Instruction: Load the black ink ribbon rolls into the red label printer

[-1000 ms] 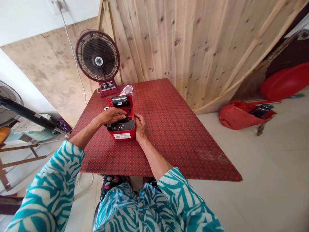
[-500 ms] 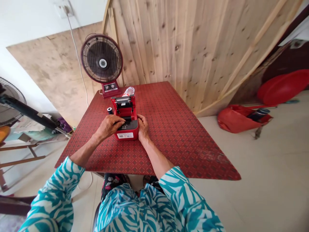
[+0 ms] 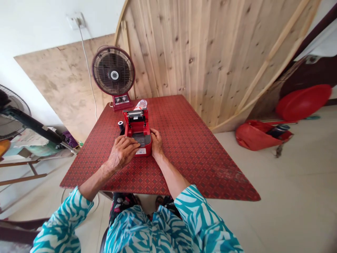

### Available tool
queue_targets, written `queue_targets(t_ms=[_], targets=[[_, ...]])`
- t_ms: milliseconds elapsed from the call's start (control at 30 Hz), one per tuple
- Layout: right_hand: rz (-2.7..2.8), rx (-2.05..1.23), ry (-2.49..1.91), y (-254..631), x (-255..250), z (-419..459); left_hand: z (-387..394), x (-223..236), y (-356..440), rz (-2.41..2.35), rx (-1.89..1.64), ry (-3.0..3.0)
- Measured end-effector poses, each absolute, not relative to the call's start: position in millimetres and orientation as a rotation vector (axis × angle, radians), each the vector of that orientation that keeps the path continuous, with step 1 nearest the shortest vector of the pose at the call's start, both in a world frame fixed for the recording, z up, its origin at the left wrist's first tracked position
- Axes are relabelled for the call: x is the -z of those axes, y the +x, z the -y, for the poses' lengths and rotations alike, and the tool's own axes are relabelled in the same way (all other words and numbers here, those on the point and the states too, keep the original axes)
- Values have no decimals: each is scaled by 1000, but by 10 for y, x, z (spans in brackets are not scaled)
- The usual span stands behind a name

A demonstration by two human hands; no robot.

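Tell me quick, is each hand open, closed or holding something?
Left hand: fingers bent at the front of the red machine; any grip cannot be told.
Right hand: against the machine's right side; grip cannot be told.

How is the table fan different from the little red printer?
The table fan has a round cage; the printer is boxy. The fan stands tall at the back; the printer is lower, nearer, lid open. The left hand and right hand touch the printer, not the fan. Both are partly red and on the table.
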State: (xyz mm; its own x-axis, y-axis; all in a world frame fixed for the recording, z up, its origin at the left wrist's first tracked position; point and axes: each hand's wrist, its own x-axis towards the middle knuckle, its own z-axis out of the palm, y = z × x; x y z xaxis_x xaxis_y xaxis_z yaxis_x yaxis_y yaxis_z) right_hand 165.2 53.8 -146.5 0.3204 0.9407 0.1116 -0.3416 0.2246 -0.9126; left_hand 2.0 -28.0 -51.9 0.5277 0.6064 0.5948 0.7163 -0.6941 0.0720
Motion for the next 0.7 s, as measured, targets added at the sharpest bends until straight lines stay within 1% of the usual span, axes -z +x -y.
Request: queue_targets(t_ms=[100,300,400,467,533,600,700], targets=[[781,-1042,-970,1702,1365,-643,310,606,39,1081,972,-2529],[1006,-946,-892,1791,735,-1073,343,721,72,1011,1141,-2424],[1110,-954,-925,1827,563,-1081,356,760,82,1007,1192,-2396],[1168,-903,-955,1869,589,-973,362,791,93,1018,1218,-2410],[1255,-803,-961,1910,694,-817,369,821,106,1043,1231,-2434],[1227,-778,-963,1928,827,-665,380,843,114,1073,1226,-2449],[1038,-917,-989,1896,987,-519,402,840,100,1105,1224,-2502]])
